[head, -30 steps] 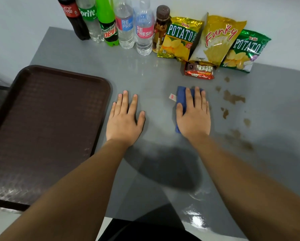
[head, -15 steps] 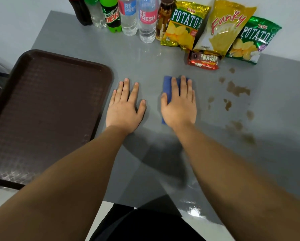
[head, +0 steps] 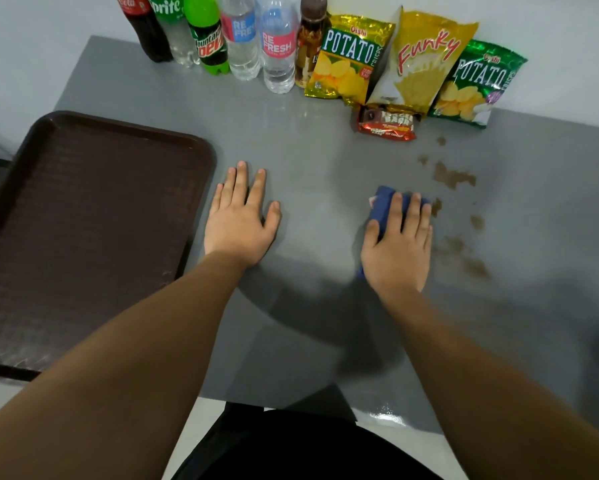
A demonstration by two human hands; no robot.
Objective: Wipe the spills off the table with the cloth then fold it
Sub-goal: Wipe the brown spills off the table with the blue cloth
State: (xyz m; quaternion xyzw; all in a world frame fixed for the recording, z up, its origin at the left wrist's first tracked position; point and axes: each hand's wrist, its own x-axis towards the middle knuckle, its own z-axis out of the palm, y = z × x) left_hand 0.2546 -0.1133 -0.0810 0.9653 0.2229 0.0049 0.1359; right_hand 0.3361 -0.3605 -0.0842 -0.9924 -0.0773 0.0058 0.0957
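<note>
A folded blue cloth (head: 381, 207) lies on the grey table (head: 308, 168) under my right hand (head: 397, 245), which presses flat on it with fingers spread; only its left and far edges show. Brown spill patches (head: 452, 176) spread just right of the cloth, with more smears (head: 464, 254) nearer me. The hand's little finger side touches the nearest spot. My left hand (head: 239, 216) rests flat and empty on the table, palm down, between the tray and the cloth.
A dark brown tray (head: 83, 220) fills the left side. Along the far edge stand several drink bottles (head: 242, 36), three chip bags (head: 426, 60) and a small red snack pack (head: 388, 123) close to the spills.
My right hand has slid the cloth to the right, from the middle of the table up to the edge of the spills. My left hand has stayed put.
</note>
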